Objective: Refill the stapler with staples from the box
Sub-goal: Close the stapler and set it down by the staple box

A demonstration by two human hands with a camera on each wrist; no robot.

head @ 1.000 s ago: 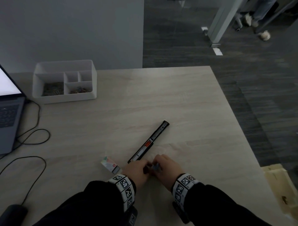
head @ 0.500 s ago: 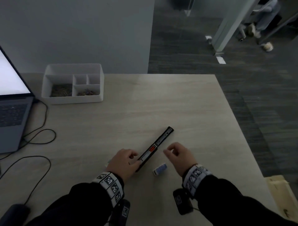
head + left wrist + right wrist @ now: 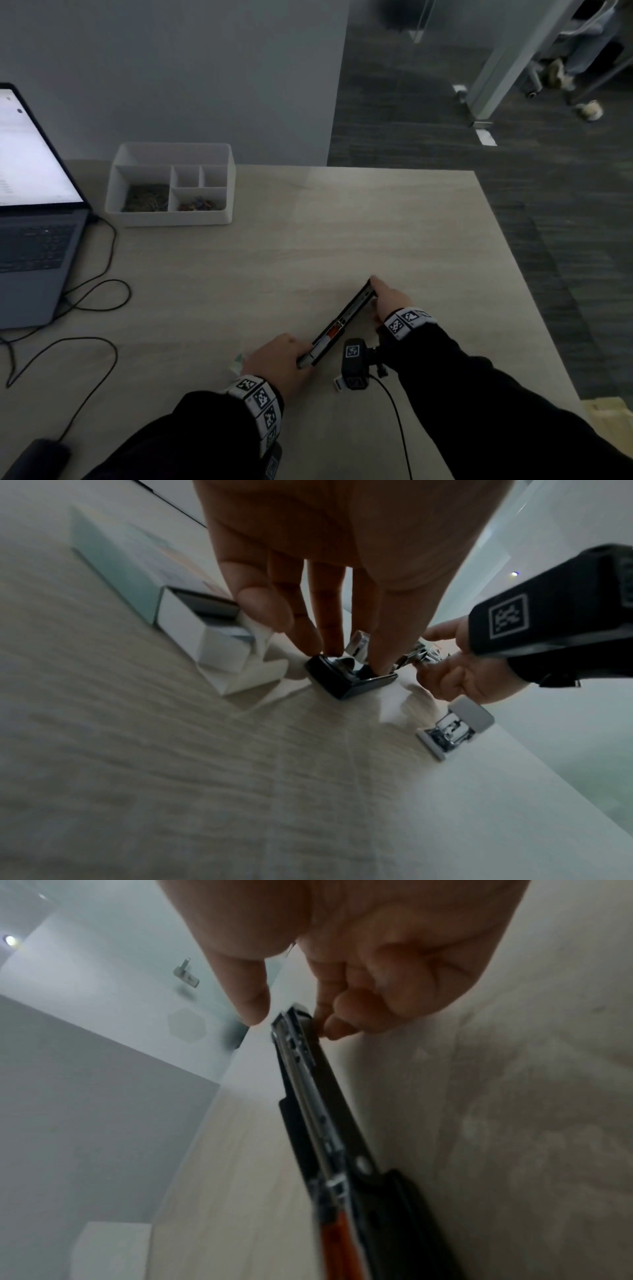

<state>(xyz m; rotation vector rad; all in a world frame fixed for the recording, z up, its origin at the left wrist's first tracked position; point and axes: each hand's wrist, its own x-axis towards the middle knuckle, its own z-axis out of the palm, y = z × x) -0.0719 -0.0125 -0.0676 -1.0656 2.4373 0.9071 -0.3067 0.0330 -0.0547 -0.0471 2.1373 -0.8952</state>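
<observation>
On the table (image 3: 394,222), the stapler (image 3: 342,322) lies diagonally, staple box (image 3: 205,639) seemingly left of it.

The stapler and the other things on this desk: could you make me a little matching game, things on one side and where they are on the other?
Things:
1. stapler
2. staple box
3. organizer tray
4. laptop

Places:
A. far left edge of the desk, screen lit
B. held at both ends by the left hand and right hand
C. back of the desk, by the wall
D. beside the left hand, drawer slid open

Pairs: 1-B, 2-D, 3-C, 4-A
</observation>
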